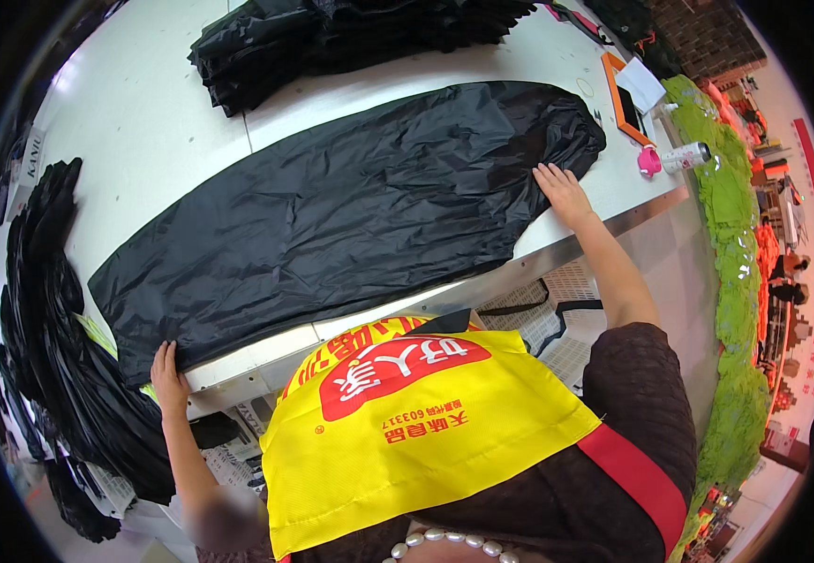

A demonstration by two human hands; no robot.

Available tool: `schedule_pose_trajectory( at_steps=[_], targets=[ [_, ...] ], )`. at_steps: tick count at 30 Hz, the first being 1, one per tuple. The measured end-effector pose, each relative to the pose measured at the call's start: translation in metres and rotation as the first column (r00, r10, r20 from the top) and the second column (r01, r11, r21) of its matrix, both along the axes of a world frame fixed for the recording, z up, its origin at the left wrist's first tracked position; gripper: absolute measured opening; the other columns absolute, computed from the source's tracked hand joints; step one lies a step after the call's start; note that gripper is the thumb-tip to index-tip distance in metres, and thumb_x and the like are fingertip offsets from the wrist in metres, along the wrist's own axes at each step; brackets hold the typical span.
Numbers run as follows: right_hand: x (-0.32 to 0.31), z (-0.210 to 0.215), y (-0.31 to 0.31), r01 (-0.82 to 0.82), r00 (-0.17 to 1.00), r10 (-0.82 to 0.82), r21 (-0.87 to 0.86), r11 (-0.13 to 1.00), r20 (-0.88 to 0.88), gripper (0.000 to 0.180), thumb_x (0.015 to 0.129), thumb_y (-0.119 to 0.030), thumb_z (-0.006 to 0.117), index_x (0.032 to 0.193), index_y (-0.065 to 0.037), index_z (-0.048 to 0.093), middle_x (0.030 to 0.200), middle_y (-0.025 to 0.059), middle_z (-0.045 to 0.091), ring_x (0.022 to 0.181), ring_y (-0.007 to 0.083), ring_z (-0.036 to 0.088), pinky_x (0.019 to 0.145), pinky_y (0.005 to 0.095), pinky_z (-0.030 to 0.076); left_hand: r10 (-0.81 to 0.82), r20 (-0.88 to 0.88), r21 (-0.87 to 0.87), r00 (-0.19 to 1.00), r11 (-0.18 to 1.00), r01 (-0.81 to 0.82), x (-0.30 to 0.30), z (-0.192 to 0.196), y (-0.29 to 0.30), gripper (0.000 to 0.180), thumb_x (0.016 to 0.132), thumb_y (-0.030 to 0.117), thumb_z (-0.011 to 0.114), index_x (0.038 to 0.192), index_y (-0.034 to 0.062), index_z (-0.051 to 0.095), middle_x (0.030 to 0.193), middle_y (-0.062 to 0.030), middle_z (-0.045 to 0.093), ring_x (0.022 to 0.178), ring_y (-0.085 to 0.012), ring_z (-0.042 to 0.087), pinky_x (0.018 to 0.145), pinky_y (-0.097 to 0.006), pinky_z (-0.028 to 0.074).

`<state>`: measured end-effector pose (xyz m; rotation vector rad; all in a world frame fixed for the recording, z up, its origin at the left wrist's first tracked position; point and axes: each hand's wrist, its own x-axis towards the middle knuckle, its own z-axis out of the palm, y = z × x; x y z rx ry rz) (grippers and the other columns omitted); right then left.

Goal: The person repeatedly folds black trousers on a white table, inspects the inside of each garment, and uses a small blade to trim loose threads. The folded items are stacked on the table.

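Observation:
A long piece of thin, shiny black fabric lies spread across the white table, lightly wrinkled, its right end bunched. My left hand rests at its near left corner, fingers stretched onto the edge; whether the thumb is under the cloth is hidden. At the other end, my right hand lies flat with extended fingers touching the near edge beside the bunched part.
A thick stack of folded black fabric sits at the table's far side. More black cloth hangs over the left edge. On the right are an orange frame, a pink-capped bottle and a heap of green fabric.

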<state>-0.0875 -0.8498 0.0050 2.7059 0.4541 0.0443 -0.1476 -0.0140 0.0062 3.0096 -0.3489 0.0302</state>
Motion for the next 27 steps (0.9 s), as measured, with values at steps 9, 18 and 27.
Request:
schedule_pose_trajectory(
  at_steps=[9,18,27],
  targets=[
    [0.028,0.03,-0.002,0.263,0.948,-0.187,0.302,0.917,-0.257,0.036,0.07,0.001,0.049,0.101,-0.01,0.063,0.101,0.0108,0.065,0.1,0.0259,0.058,0.099,0.05,0.028,0.25,-0.081,0.149,0.965,0.96,-0.237,0.025,0.018,0.041,0.03,0.062,-0.004,0.049,0.09,0.0023,0.06,0.088,-0.018,0.061,0.089,-0.0322,0.057,0.084,-0.04,0.04],
    [0.084,0.074,-0.026,0.335,0.913,-0.159,0.468,0.818,-0.376,0.025,0.076,-0.018,0.053,0.09,0.002,0.059,0.085,0.0174,0.061,0.074,0.0336,0.057,0.073,0.037,0.047,0.567,-0.171,0.483,0.805,0.761,-0.433,0.11,0.056,0.103,0.033,0.077,0.024,0.05,0.104,0.0089,0.062,0.109,-0.0141,0.061,0.106,-0.0325,0.054,0.092,-0.053,0.034],
    [0.115,0.019,-0.012,0.365,0.931,-0.344,0.256,0.895,-0.126,0.036,0.088,-0.037,0.05,0.077,-0.003,0.053,0.08,0.0182,0.06,0.079,0.0376,0.058,0.067,0.0453,0.047,0.591,-0.157,0.511,0.791,0.734,-0.447,0.181,0.01,0.075,0.036,0.083,0.027,0.044,0.113,0.0115,0.057,0.113,-0.0136,0.059,0.107,-0.0314,0.054,0.099,-0.058,0.026]
  ],
)
